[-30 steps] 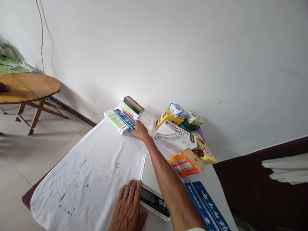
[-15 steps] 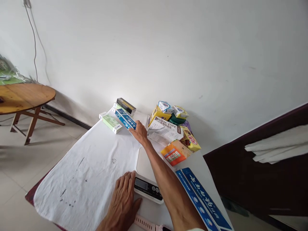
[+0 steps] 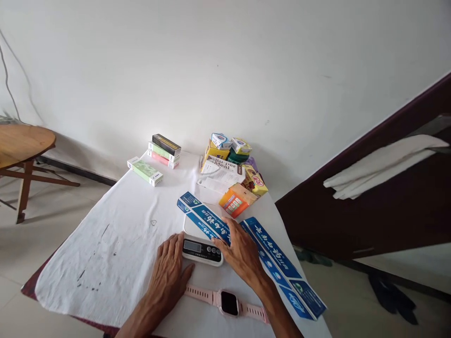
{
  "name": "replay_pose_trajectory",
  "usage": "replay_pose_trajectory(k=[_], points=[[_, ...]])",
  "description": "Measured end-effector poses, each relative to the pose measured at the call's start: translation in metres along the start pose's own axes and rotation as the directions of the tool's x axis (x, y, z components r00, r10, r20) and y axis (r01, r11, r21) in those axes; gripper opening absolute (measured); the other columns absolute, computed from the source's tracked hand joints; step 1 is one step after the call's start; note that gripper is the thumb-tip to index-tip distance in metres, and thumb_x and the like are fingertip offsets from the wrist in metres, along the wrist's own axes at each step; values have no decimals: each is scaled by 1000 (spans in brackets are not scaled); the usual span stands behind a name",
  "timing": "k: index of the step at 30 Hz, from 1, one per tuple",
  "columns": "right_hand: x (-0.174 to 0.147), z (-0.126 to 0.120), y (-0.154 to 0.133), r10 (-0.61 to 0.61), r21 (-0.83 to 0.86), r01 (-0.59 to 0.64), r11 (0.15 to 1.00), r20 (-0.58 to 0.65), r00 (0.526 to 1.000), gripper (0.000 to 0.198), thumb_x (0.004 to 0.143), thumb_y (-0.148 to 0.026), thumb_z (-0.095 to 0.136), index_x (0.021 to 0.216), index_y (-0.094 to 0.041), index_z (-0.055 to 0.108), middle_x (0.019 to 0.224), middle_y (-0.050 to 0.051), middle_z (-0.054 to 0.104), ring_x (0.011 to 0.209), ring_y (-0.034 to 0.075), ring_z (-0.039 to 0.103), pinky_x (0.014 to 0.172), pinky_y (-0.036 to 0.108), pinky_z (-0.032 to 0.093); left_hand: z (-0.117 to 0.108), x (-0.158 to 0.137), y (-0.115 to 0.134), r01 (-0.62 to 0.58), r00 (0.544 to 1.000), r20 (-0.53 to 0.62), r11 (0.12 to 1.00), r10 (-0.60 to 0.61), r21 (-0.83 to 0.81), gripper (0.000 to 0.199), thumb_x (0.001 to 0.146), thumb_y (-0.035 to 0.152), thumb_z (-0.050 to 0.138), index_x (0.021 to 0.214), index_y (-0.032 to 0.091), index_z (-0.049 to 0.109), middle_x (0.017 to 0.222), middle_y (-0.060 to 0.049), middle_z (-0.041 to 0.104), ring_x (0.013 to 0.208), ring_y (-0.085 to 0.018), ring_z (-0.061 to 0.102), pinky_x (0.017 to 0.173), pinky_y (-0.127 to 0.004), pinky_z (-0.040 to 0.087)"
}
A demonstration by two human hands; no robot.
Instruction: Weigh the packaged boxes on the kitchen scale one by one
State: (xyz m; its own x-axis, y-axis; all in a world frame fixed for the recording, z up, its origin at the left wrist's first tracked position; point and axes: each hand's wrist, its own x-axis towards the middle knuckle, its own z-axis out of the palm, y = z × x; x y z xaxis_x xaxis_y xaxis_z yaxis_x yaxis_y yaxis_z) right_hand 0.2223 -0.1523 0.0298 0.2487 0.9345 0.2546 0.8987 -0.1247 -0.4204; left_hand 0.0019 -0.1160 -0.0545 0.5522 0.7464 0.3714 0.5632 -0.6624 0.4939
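Note:
My right hand (image 3: pixel 241 251) grips the near end of a blue toothpaste box (image 3: pixel 204 216), thumb on one side and fingers on the other. The box lies slantwise over the white plate of a digital kitchen scale (image 3: pixel 190 230); whether it rests on the plate I cannot tell. My left hand (image 3: pixel 167 270) lies flat on the cloth, fingers stretched out, its fingertips at the scale's left edge. Right of my right hand lies a larger blue toothpaste box (image 3: pixel 282 263). A pink smartwatch (image 3: pixel 229 303) is on the cloth between my forearms.
Black, green and pink boxes are stacked (image 3: pixel 165 146) at the table's far left, beside a single green box (image 3: pixel 145 171). Several food packages (image 3: pixel 225 169) and an orange packet (image 3: pixel 234 201) crowd the far right. A wooden table (image 3: pixel 28 141) stands left; a white towel (image 3: pixel 380 164) hangs right.
My right hand has drawn the blue toothpaste box back from the stacked boxes to over the scale. The left hand stays beside the scale. The view has shifted to the right.

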Motion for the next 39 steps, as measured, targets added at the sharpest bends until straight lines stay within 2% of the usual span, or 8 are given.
replay_pose_trajectory(k=[8,16,20,23,26,29,34,39], points=[[0,-2,-16,-47,-148,32,988,-102,994,69,86,-35,74,146,-17,44,141,18,60,131,37,56,100,54,51,-4,4,0,-34,999,-11,998,34,43,71,97,24,55,159,19,20,145,-17,53,132,-33,52,106,-51,44],[-1,3,-34,22,-291,-27,956,-21,1000,56,89,-27,76,138,-16,53,124,17,68,112,33,66,89,47,55,-1,3,-6,-63,996,-63,994,69,95,69,98,29,56,159,17,25,142,-18,55,130,-34,53,103,-51,46],[-37,-20,-18,-74,-237,32,971,-174,982,54,94,-29,69,142,-16,48,129,16,67,117,31,64,92,45,54,-3,4,-6,-74,995,-53,993,79,95,68,99,31,54,158,16,25,141,-18,55,129,-35,54,102,-51,47],[-71,-51,6,-85,-283,-9,959,-317,945,51,99,-39,59,144,-18,47,131,15,66,118,31,64,92,44,54,-5,5,-4,-72,997,-26,994,75,83,64,100,32,52,157,16,27,138,-18,56,127,-34,54,102,-51,47],[-99,-79,34,15,-328,-151,932,-383,924,49,101,-48,53,141,-21,51,127,14,68,112,33,67,88,46,54,-6,6,-3,-61,998,-11,995,62,83,62,101,34,50,157,17,27,137,-17,57,126,-34,54,102,-51,46],[-115,-91,63,135,-327,-260,909,-360,923,48,99,-52,50,137,-22,55,121,13,70,106,33,69,83,47,55,-5,7,-4,-50,999,-4,996,50,79,63,101,34,51,157,18,27,138,-16,57,125,-34,54,101,-51,47],[-117,-86,93,313,-205,-383,901,-306,899,51,96,-54,51,135,-21,58,120,12,70,107,32,69,85,46,56,-5,6,-4,-55,998,-4,994,56,95,63,101,35,51,157,18,27,137,-16,57,126,-34,54,101,-51,47],[-100,-81,97,405,-175,-447,877,-230,885,58,92,-56,51,137,-19,57,126,12,68,111,34,67,90,49,55,-7,7,-2,-63,998,-7,993,64,99,63,102,35,50,158,18,26,137,-16,57,126,-34,54,101,-51,47]])
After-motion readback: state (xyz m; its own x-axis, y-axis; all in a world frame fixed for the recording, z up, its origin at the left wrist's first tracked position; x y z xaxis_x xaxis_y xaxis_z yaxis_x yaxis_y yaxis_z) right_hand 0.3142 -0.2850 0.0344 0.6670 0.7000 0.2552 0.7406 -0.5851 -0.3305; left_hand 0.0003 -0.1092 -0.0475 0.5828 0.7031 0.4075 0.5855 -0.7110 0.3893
